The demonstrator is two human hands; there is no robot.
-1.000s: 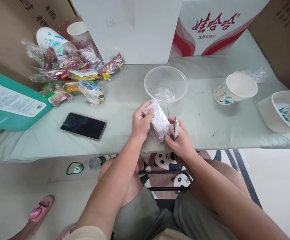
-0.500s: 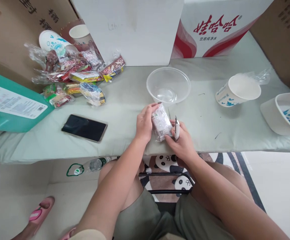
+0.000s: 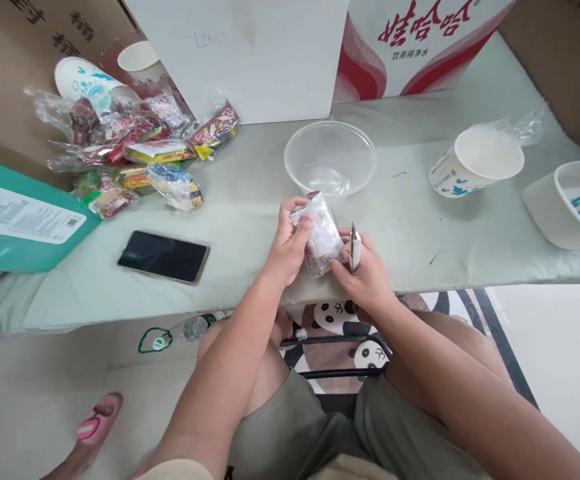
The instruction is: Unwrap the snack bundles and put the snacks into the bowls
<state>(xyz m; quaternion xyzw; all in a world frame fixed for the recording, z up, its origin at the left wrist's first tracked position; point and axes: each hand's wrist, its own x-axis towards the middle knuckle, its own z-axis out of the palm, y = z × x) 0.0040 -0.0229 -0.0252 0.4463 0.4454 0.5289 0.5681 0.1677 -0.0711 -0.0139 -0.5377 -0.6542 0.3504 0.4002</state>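
Note:
Over the table edge I hold a small packet (image 3: 320,240) in crinkled clear plastic, its face whitish with a dark top corner. My left hand (image 3: 290,233) is closed round its left side, with the thumb across its upper front. At the packet's lower right corner, my right hand (image 3: 365,270) pinches the plastic between thumb and fingers. That same hand also grips a small white utility knife (image 3: 355,250), its thin dark tip pointing up and away from me. Just behind the packet stands a clear round plastic bowl (image 3: 330,157).
To the left lie a black phone (image 3: 164,257), wrapped snacks (image 3: 140,150) and a green jug (image 3: 25,220). Paper cups (image 3: 475,163) and a white paper bowl (image 3: 565,207) stand right. White cartons (image 3: 250,60) line the back. A person's pink slipper (image 3: 97,423) shows below left.
My left thumb has shifted from the packet's top edge onto its front. The right hand keeps its grip on the packet's corner and the knife. The camera view has tilted slightly.

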